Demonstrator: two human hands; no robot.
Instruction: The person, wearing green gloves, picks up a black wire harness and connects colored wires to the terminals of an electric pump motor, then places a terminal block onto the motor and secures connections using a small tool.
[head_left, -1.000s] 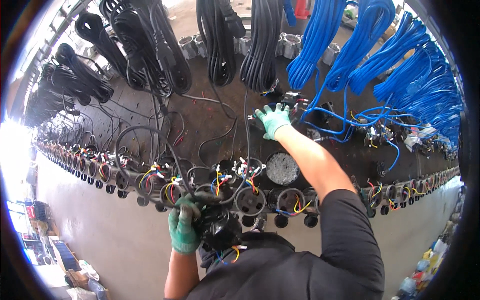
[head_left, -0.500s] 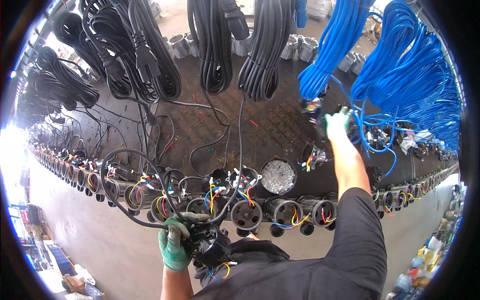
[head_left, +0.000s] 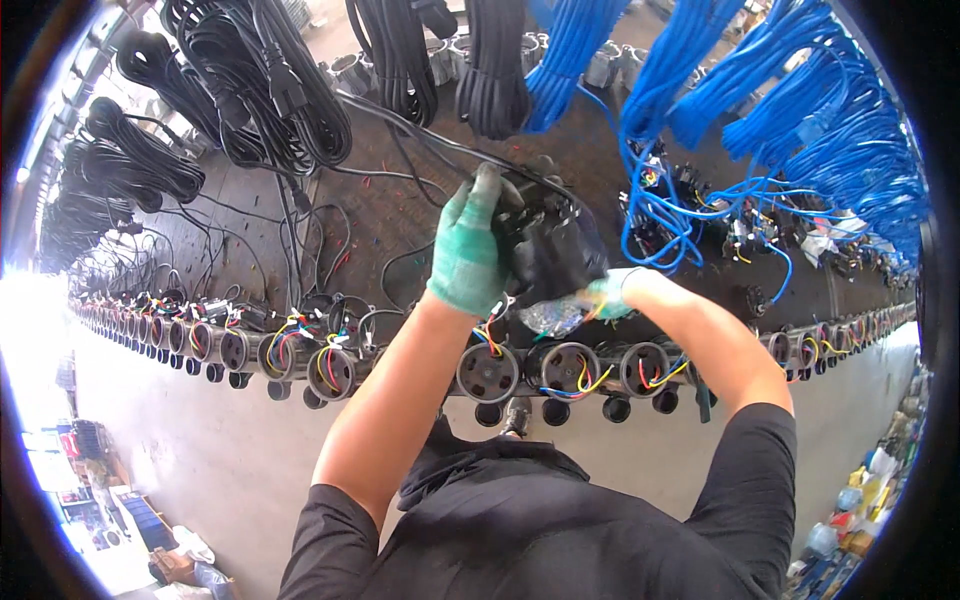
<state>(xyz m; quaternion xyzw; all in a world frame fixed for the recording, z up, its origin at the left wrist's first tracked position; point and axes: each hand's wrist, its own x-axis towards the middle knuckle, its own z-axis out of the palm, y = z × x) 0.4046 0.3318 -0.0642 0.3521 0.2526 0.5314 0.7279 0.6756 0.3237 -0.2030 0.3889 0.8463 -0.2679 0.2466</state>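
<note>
My left hand [head_left: 470, 245], in a green glove with grey fingertips, grips a black motor housing [head_left: 560, 255] held tilted above the bench. A black cable [head_left: 440, 135] runs from the upper left to this housing. My right hand [head_left: 612, 292], also gloved, is just below the housing's right side, beside thin coloured wires [head_left: 592, 299]. Blur and the housing hide its fingertips. Under both lies a round tub of small clear pieces [head_left: 550, 318], partly covered. Along the front edge stand black cylindrical housings [head_left: 487, 374] with coloured wires poking out.
Black cable coils [head_left: 300, 100] hang at the left and centre, blue cable coils [head_left: 655, 70] at the right. Loose blue cable [head_left: 650, 240] and small wired parts [head_left: 690, 185] lie on the dark bench [head_left: 370, 225]. Grey metal housings [head_left: 603, 65] line the far edge.
My left hand has lifted the housing from the front edge up and right over the bench. My right hand has come back from the wired parts toward the housing. The view has shifted.
</note>
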